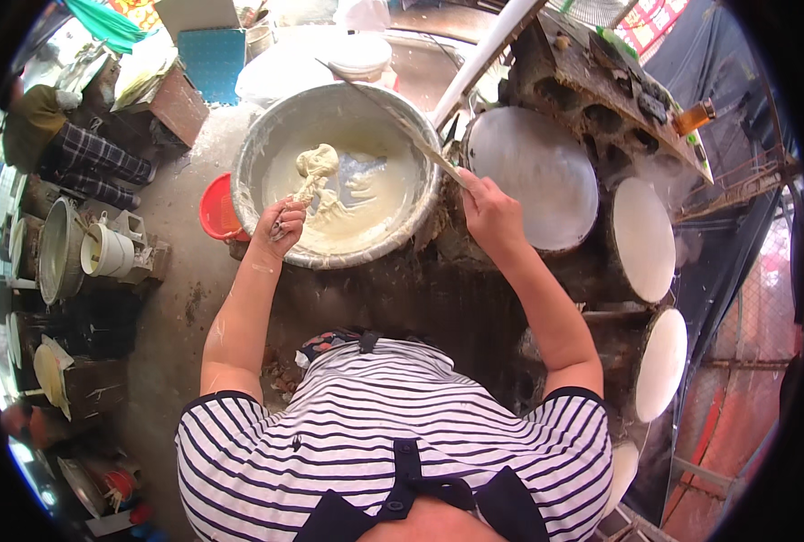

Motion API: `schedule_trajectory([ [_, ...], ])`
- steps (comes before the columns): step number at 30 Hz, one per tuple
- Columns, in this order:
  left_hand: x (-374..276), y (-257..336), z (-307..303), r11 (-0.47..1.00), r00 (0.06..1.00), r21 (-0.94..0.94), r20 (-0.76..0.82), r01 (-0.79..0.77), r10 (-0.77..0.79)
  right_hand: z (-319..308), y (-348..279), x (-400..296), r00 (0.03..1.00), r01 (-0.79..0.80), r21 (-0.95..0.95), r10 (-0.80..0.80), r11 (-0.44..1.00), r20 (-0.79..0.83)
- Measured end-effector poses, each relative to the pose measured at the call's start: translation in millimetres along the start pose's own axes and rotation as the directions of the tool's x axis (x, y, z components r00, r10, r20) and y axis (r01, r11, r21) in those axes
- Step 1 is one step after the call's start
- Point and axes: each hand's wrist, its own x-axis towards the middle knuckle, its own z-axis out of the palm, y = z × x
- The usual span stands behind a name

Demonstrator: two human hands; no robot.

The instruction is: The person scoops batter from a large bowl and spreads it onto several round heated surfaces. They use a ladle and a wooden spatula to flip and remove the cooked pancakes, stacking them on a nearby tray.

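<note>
My left hand (280, 225) is closed on the lower end of a mass of wet, stretchy dough (317, 162) over the near left part of a large metal basin (334, 261). Its fingers are smeared with batter. Pale, sticky batter (341, 230) coats the basin's bottom and sides. With my right hand (491, 210) I grip a long, thin stick or blade (408, 125), which slants up and left across the basin's right rim. Right of the basin, beside my right hand, lies a round flat griddle (534, 176) with a smooth grey surface.
Several more round griddles (644, 238) line the right side, with steam near them. A red plastic basket (220, 206) touches the basin's left side. Farther left are a white bucket (111, 251) and a metal basin (59, 251). Another person (69, 146) is at the upper left.
</note>
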Motion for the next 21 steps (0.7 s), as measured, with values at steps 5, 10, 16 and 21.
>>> schedule_trajectory([
  [5, -3.1, -9.9, 11.5, 1.000, 1.000, 0.000, -0.008, 0.009, -0.009, 21.7, 14.6, -84.6, 0.545, -0.838, 0.470, 0.471, 0.277, 0.694],
  [10, -17.6, -11.5, 49.8, 0.996, 0.999, 0.086, -0.014, 0.029, -0.028, 88.7, 12.4, -106.0, 0.407, -0.909, 0.415, 0.251, 0.021, 0.878],
  [16, -29.6, -4.3, 62.0, 0.997, 0.999, 0.072, -0.033, 0.015, -0.012, 103.1, -3.4, -54.4, 0.498, -0.822, 0.535, 0.209, -0.198, 0.842],
  [21, -35.7, 12.6, 45.2, 0.982, 0.997, 0.184, -0.066, -0.033, 0.046, 86.4, -11.6, -29.5, 0.603, -0.780, 0.626, 0.287, 0.016, 0.744],
])
